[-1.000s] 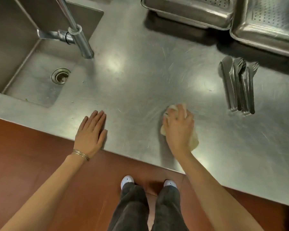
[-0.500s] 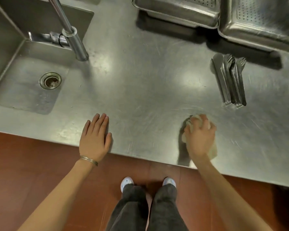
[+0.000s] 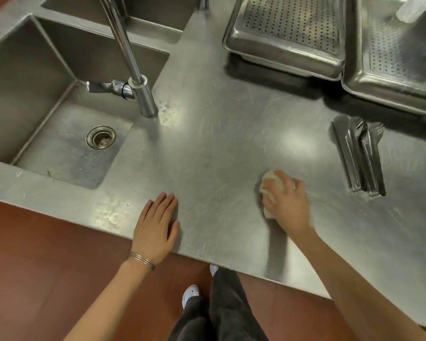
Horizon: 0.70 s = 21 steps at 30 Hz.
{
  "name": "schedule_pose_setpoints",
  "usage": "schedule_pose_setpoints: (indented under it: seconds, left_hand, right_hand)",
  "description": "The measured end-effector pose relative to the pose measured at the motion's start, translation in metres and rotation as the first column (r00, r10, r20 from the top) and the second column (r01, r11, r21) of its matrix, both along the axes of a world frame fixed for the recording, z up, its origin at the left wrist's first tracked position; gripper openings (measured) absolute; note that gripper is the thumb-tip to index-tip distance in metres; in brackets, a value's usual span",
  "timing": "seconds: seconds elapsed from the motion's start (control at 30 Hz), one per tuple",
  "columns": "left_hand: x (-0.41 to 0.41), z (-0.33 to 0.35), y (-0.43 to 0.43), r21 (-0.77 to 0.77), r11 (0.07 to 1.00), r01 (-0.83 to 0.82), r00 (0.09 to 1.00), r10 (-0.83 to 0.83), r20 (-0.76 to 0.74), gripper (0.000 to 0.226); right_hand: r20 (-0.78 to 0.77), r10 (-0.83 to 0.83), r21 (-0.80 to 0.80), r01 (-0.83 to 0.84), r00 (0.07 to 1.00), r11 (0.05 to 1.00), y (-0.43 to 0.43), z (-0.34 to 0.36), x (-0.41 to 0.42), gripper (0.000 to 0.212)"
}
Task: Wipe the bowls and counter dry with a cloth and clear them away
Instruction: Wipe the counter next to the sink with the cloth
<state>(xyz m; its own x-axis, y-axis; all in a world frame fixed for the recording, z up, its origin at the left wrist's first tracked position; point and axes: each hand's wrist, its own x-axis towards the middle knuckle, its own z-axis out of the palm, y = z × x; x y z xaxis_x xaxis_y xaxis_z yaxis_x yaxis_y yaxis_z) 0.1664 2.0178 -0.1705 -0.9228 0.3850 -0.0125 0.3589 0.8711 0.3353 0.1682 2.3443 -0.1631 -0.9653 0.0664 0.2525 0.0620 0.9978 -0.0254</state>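
My right hand presses a crumpled pale yellow cloth flat against the stainless steel counter, a little in from the front edge. Most of the cloth is hidden under my fingers. My left hand lies flat on the counter by its front edge, fingers together, holding nothing. It wears thin bangles at the wrist. No bowls show in the head view.
A sink with a drain and a tall tap lies at the left. Two perforated steel trays stand at the back right. A pile of steel forks and spoons lies right of the cloth. Red-brown floor below.
My right hand slid the cloth to the right across the counter, then drew back a little leftward from the cutlery. My left hand stayed flat at the edge. The camera tilted up.
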Motion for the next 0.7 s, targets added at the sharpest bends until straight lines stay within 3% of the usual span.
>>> schedule_pose_setpoints:
  seconds: [0.07, 0.13, 0.2, 0.27, 0.33, 0.37, 0.43, 0.5, 0.57, 0.63, 0.7]
  left_hand:
    - [-0.007, 0.002, 0.010, 0.024, 1.000, -0.015, 1.000, 0.016, -0.012, 0.053]
    - [-0.021, 0.005, 0.026, 0.035, 0.999, -0.032, 0.999, 0.033, -0.024, 0.054]
    - [-0.042, 0.007, 0.044, 0.044, 0.997, -0.062, 0.998, 0.063, -0.021, 0.055]
    - [-0.065, 0.009, 0.058, 0.050, 0.995, -0.088, 0.996, 0.089, -0.019, 0.055]
    - [-0.087, 0.011, 0.068, 0.040, 0.995, -0.091, 0.996, 0.092, -0.020, 0.055]
    - [-0.096, 0.010, 0.073, 0.031, 0.996, -0.084, 0.996, 0.084, -0.024, 0.055]
    - [-0.114, 0.008, 0.085, 0.004, 0.999, -0.054, 0.998, 0.054, -0.034, 0.056]
    - [-0.130, 0.003, 0.096, -0.023, 0.999, -0.032, 0.999, 0.031, -0.023, 0.059]
    - [-0.142, -0.004, 0.103, -0.061, 0.997, -0.054, 0.999, 0.054, 0.001, 0.061]
    - [-0.148, -0.010, 0.107, -0.099, 0.992, -0.079, 0.996, 0.081, 0.021, 0.062]
    - [-0.148, -0.013, 0.107, -0.123, 0.989, -0.085, 0.995, 0.089, 0.032, 0.061]
  right_hand:
    - [0.002, -0.258, -0.071, 0.258, 0.966, 0.964, -0.022, 0.003, -0.054, 0.031]
    - [-0.023, -0.243, -0.093, 0.240, 0.970, 0.966, -0.059, -0.001, -0.084, 0.026]
    - [-0.021, 0.074, -0.027, -0.075, 0.997, 0.997, -0.076, -0.006, -0.082, 0.029]
    - [-0.006, 0.430, 0.022, -0.429, 0.903, 0.903, -0.051, -0.006, -0.073, 0.033]
    - [0.015, 0.530, 0.061, -0.530, 0.848, 0.846, 0.007, -0.005, -0.083, 0.033]
    - [0.036, 0.458, 0.074, -0.459, 0.888, 0.885, 0.038, -0.005, -0.094, 0.034]
    - [0.084, 0.148, 0.060, -0.153, 0.985, 0.986, 0.092, -0.006, -0.134, 0.042]
    - [0.094, -0.162, 0.039, 0.159, 0.982, 0.987, 0.106, -0.006, -0.180, 0.050]
    - [0.120, -0.294, -0.034, 0.300, 0.948, 0.953, 0.076, -0.001, -0.208, 0.043]
    - [0.099, -0.157, -0.120, 0.168, 0.983, 0.978, 0.037, 0.002, -0.215, 0.039]
    - [0.058, 0.239, -0.024, -0.238, 0.969, 0.971, 0.025, -0.001, -0.198, 0.037]
